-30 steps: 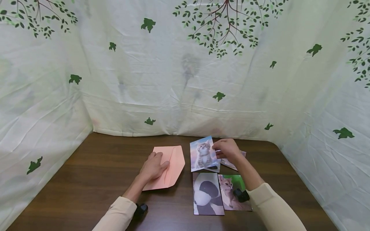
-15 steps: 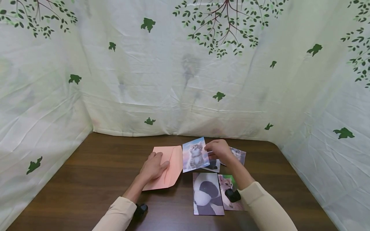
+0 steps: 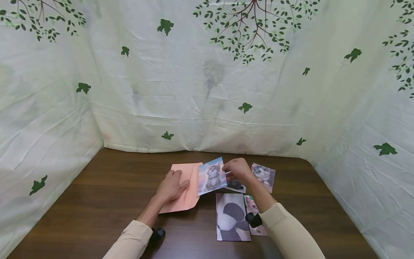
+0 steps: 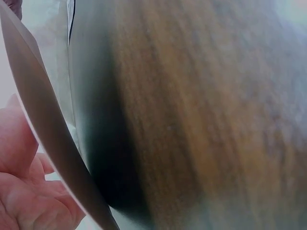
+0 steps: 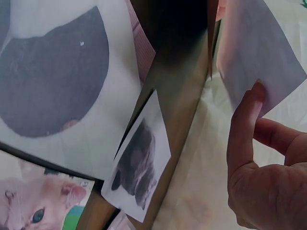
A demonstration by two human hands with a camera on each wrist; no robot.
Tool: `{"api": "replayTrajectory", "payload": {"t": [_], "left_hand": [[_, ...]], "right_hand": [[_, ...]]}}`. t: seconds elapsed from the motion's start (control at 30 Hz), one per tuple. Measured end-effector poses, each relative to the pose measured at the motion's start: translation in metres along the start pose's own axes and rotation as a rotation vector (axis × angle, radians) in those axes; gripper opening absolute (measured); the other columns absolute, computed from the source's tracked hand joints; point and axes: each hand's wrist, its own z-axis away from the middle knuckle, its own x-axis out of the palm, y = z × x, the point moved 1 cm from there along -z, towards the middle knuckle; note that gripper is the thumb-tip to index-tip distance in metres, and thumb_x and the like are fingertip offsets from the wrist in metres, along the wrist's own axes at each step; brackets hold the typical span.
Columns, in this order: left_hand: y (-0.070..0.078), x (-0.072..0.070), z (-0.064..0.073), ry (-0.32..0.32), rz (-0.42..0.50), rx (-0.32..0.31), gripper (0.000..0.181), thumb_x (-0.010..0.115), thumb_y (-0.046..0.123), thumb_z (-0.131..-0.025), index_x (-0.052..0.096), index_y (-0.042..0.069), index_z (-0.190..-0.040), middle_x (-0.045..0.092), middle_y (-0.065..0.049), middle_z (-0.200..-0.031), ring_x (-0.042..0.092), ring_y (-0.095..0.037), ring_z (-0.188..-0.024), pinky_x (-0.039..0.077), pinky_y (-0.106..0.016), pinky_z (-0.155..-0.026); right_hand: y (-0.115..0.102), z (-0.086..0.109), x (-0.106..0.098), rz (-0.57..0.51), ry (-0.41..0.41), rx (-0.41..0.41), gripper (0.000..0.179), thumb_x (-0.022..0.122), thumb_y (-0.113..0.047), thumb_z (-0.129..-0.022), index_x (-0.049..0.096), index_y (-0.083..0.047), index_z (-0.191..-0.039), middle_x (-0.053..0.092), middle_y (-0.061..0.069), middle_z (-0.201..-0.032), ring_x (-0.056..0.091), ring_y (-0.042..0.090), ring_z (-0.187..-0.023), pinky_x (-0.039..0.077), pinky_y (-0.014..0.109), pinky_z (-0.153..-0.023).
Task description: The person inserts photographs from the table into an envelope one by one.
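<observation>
Pinching the kitten card (image 3: 211,178) by its right edge, the right hand (image 3: 238,170) holds it tilted, overlapping the right side of the pink envelope (image 3: 187,201). The left hand (image 3: 173,185) grips the envelope. Nearby, a large gray-and-white card (image 3: 230,219) and smaller animal cards (image 3: 265,175) lie on the wooden table (image 3: 93,216), before a leaf-printed cloth (image 3: 145,93).

Peach envelope (image 3: 191,194), blue-pink kitten card (image 3: 212,176), table (image 3: 106,194) — streaked brown

2 sleeved arms (image 3: 130,239) reach forward, the left hand (image 3: 173,185) palm-down, the right hand (image 3: 239,170) pinching.
</observation>
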Motion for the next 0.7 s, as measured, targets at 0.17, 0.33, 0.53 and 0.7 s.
{"api": "replayTrajectory", "payload": {"t": [0.17, 0.33, 0.53, 0.7], "left_hand": [[-0.001, 0.002, -0.001, -0.011, -0.012, -0.007, 0.056, 0.058, 0.028, -0.097, 0.051, -0.009, -0.138, 0.050, -0.030, -0.134, 0.052, -0.043, -0.119, 0.045, -0.054, -0.101], [-0.001, 0.001, -0.001, -0.024, -0.018, -0.011, 0.056, 0.057, 0.028, -0.097, 0.050, -0.009, -0.139, 0.049, -0.030, -0.136, 0.051, -0.043, -0.122, 0.045, -0.055, -0.102], [-0.001, 0.001, -0.001, -0.022, -0.015, -0.011, 0.057, 0.058, 0.029, -0.098, 0.050, -0.009, -0.140, 0.049, -0.030, -0.137, 0.051, -0.043, -0.122, 0.045, -0.054, -0.103], [0.000, 0.000, 0.000, -0.012, 0.002, -0.007, 0.057, 0.058, 0.029, -0.098, 0.050, -0.009, -0.140, 0.049, -0.030, -0.136, 0.051, -0.043, -0.121, 0.044, -0.054, -0.103]], "right_hand": [[0.000, 0.000, 0.009, 0.002, -0.011, -0.009, 0.020, 0.065, -0.002, -0.087, 0.070, 0.011, -0.101, 0.067, 0.012, -0.083, 0.065, 0.017, -0.066, 0.059, 0.029, -0.060], [0.002, -0.002, 0.019, -0.040, -0.034, -0.008, 0.018, 0.061, 0.003, -0.086, 0.067, 0.014, -0.099, 0.064, 0.011, -0.074, 0.064, 0.015, -0.059, 0.059, 0.029, -0.057], [0.004, -0.002, 0.024, -0.014, -0.021, 0.003, 0.018, 0.063, 0.000, -0.087, 0.069, 0.012, -0.100, 0.064, 0.010, -0.074, 0.064, 0.016, -0.059, 0.059, 0.030, -0.057], [0.006, -0.002, 0.029, -0.016, -0.033, 0.017, 0.020, 0.064, -0.001, -0.089, 0.069, 0.012, -0.104, 0.069, 0.012, -0.076, 0.066, 0.016, -0.060, 0.059, 0.030, -0.058]]}}
